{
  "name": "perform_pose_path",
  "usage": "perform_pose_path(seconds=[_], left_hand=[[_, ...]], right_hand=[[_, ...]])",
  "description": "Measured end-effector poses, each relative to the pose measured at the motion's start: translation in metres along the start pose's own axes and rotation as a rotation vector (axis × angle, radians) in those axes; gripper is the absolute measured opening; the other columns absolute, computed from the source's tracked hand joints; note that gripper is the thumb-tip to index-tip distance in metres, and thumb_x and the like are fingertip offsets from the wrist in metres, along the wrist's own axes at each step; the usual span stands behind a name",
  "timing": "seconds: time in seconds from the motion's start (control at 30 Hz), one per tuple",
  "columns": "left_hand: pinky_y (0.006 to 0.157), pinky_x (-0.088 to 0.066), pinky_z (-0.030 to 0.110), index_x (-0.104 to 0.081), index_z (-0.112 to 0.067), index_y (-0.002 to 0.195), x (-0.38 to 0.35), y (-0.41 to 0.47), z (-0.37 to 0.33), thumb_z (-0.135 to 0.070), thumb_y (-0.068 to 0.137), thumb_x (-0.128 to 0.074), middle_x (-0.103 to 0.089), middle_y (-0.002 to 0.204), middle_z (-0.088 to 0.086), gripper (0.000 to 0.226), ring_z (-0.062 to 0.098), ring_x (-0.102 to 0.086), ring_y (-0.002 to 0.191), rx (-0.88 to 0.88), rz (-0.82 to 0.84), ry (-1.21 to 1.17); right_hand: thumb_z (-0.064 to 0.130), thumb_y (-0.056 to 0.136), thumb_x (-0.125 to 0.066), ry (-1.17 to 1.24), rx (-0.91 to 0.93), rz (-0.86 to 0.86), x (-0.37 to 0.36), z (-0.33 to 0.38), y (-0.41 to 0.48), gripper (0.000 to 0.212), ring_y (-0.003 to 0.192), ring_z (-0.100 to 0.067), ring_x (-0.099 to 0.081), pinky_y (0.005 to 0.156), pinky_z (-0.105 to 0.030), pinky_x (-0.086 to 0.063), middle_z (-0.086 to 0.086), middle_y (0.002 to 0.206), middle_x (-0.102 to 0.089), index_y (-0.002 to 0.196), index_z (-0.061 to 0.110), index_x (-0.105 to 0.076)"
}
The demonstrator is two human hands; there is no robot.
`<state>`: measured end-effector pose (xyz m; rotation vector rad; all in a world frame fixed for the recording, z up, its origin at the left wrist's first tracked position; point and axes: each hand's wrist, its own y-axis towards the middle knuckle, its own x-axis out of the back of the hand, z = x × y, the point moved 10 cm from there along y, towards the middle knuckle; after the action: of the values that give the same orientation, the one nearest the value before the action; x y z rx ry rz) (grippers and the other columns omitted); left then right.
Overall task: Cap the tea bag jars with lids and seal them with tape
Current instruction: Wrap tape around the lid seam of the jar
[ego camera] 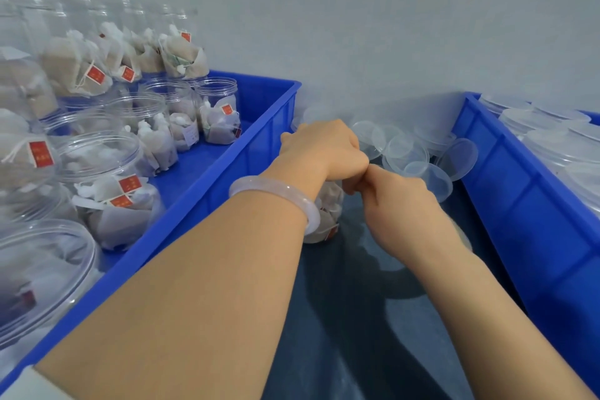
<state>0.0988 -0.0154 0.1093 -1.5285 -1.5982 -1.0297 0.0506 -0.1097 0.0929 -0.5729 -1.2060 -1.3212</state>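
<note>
A clear tea bag jar (329,214) stands on the dark table between two blue bins, mostly hidden under my hands. My left hand (321,149), with a pale bangle on its wrist, lies curled over the jar's top. My right hand (393,195) sits against the jar's upper right side, its fingers curled in towards the jar and its thumb touching my left hand. The jar's top and what the fingers hold are hidden. A heap of loose clear lids (409,152) lies just behind the hands, against the wall.
The left blue bin (259,146) holds several open jars of tea bags (217,110), some stacked. The right blue bin (519,204) holds clear jars with lids on (552,139). A narrow strip of dark table (357,318) runs between the bins. A pale wall stands close behind.
</note>
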Motion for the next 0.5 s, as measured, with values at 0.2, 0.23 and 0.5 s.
perform_pose_path(seconds=[0.2,0.23,0.5], left_hand=[[0.08,-0.038,0.039,-0.074,-0.028,0.084,0.0,0.002,0.0,-0.018,0.062,-0.06,-0.068,0.093,-0.005,0.028,0.026,-0.049,0.103,0.012,0.008,0.011],[0.08,-0.037,0.039,-0.074,-0.029,0.083,0.0,0.002,0.0,-0.018,0.062,-0.06,-0.067,0.093,-0.005,0.027,0.027,-0.048,0.104,0.011,0.007,0.02],[0.089,-0.037,0.044,-0.062,-0.031,0.1,-0.012,0.003,0.001,-0.023,0.07,-0.068,-0.052,0.113,-0.001,0.031,0.031,-0.039,0.115,0.054,0.126,0.162]], right_hand=[[0.017,0.095,-0.036,-0.017,-0.016,0.069,0.003,0.001,-0.008,0.027,0.08,-0.025,-0.056,0.071,-0.037,-0.049,-0.003,0.094,-0.063,0.109,0.028,-0.057],[0.018,0.095,-0.036,-0.005,-0.019,0.071,0.003,0.0,-0.009,0.026,0.082,-0.025,-0.056,0.072,-0.038,-0.05,-0.003,0.094,-0.063,0.108,0.028,-0.057],[0.021,0.096,-0.033,0.081,-0.115,0.116,-0.009,-0.009,-0.012,0.026,0.088,-0.031,-0.056,0.078,-0.042,-0.05,-0.006,0.099,-0.064,0.106,0.032,-0.054]])
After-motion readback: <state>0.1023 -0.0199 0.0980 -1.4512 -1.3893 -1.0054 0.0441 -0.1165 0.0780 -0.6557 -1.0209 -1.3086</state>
